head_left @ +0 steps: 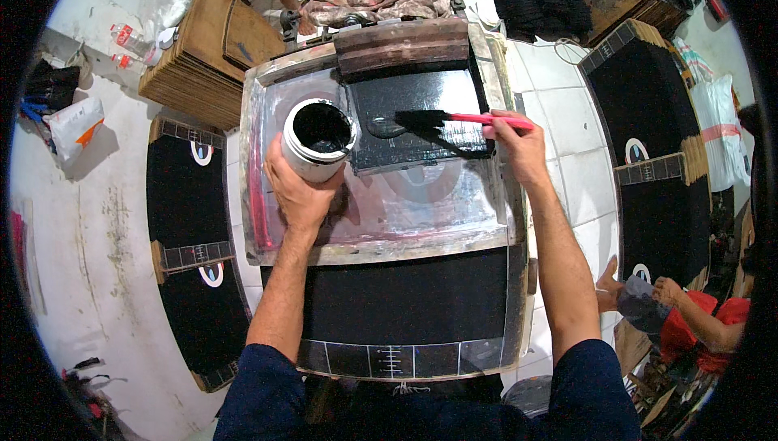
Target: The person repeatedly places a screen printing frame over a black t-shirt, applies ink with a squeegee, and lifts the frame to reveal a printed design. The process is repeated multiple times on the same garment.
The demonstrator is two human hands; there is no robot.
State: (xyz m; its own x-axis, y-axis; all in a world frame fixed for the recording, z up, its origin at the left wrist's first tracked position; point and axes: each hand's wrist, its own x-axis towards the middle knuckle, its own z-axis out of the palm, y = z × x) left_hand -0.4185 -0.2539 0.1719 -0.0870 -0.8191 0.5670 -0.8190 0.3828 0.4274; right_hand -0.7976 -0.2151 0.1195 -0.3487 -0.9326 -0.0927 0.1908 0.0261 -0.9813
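While a white tub [309, 166] is clasped around its side by the left grip [300, 191], the pink handle of a brush [466, 118] is pinched in the fingers of the right grip [521, 148]. The tub is held above the left part of a framed screen [365, 258], its open mouth turned up and thick black paste [320, 123] seen inside. The brush is pointed leftward, its black-coated bristles placed over a wet black patch [389, 94] on the screen; whether the patch is touched by them cannot be told. Along the far edge of that patch, a stained wooden block [401, 46] is set. Nearer the body, a black panel [405, 303] is left exposed below the frame. Farther out, more dark panels are laid out at the left [185, 194] and right [640, 89], and brown boards [203, 56] are stacked beyond the frame's far left corner. At the lower right, a co-worker in red [709, 332] is partly seen.
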